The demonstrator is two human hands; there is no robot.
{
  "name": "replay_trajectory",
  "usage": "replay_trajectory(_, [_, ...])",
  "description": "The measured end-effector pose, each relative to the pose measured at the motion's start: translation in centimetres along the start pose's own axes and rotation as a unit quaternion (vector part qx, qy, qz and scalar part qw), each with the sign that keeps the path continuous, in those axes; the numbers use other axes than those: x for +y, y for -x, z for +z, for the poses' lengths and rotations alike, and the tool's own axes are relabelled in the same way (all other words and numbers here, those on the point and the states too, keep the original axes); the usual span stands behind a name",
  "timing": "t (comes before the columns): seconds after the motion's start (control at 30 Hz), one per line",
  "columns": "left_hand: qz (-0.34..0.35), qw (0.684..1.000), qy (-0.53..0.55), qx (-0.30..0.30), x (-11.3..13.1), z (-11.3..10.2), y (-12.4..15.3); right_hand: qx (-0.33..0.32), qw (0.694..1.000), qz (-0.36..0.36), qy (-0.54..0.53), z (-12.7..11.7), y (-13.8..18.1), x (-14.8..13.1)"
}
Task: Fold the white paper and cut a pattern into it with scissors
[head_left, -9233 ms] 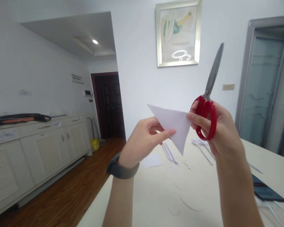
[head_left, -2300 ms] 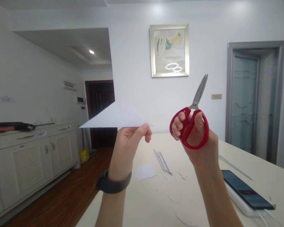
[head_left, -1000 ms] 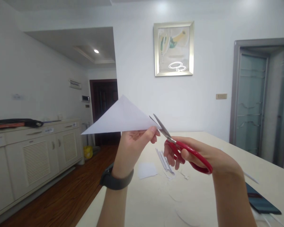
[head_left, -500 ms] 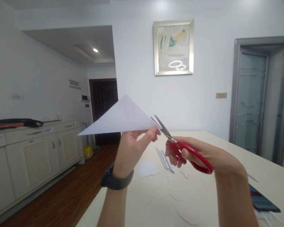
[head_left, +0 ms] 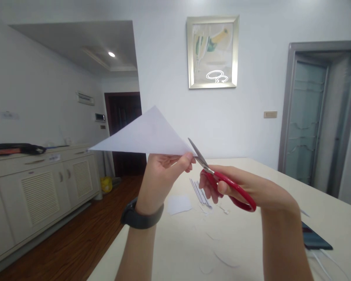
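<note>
My left hand (head_left: 171, 169) pinches a white paper triangle (head_left: 152, 134) near its right corner, thumb in front and fingers behind. The triangle is held up above the table, one point upward and a long corner reaching left. My right hand (head_left: 236, 187) grips red-handled scissors (head_left: 236, 189), with fingers in the loops. Their blades point up and left, and lie at the triangle's right corner beside my left thumb. Whether the blades are biting into the paper is hard to tell.
On the pale table (head_left: 181, 249) lie a small white paper sheet (head_left: 179, 205), several thin rolled paper sticks (head_left: 199, 193) and curled paper scraps (head_left: 224, 260). A phone (head_left: 315, 236) with white cables sits at the right. A louvred cabinet (head_left: 43, 187) stands along the left wall.
The scissor blades have closed partway at the paper's right corner. The triangle's left corner has risen slightly. The whole view has shifted a little.
</note>
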State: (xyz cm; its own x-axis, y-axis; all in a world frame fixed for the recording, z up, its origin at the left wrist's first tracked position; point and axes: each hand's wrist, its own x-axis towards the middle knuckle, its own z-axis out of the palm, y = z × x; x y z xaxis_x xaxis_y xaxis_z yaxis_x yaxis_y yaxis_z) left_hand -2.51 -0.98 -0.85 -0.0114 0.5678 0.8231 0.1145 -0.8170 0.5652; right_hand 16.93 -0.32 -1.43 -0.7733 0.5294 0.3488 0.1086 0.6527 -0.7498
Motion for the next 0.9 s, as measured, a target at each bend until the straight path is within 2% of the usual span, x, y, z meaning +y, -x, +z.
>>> replay_trajectory(0.3, [-0.003,1.0,0.013,-0.018,0.0,0.3,-0.1,0.007,0.999,0.002,0.037,-0.2,0.5,0.1])
replay_trajectory(0.57, [-0.037,0.998,0.032,-0.031,-0.3,0.0,0.0,0.027,1.0,0.006,0.012,-0.2,0.6,-0.2])
replay_trajectory(0.67, [-0.056,0.996,0.043,-0.053,-0.3,0.3,0.0,0.078,0.996,-0.033,-0.038,0.1,0.2,-0.9])
replay_trajectory(0.77, [-0.068,0.992,0.065,-0.089,-0.3,0.7,0.1,0.172,0.977,-0.091,-0.089,0.7,-0.6,-1.5])
replay_trajectory(0.83, [-0.068,0.989,0.083,-0.106,-0.3,1.0,0.2,0.221,0.962,-0.106,-0.122,1.3,-1.1,-1.8])
replay_trajectory(0.9, [-0.068,0.986,0.093,-0.12,-0.3,1.0,0.3,0.24,0.953,-0.105,-0.152,1.7,-1.4,-1.9])
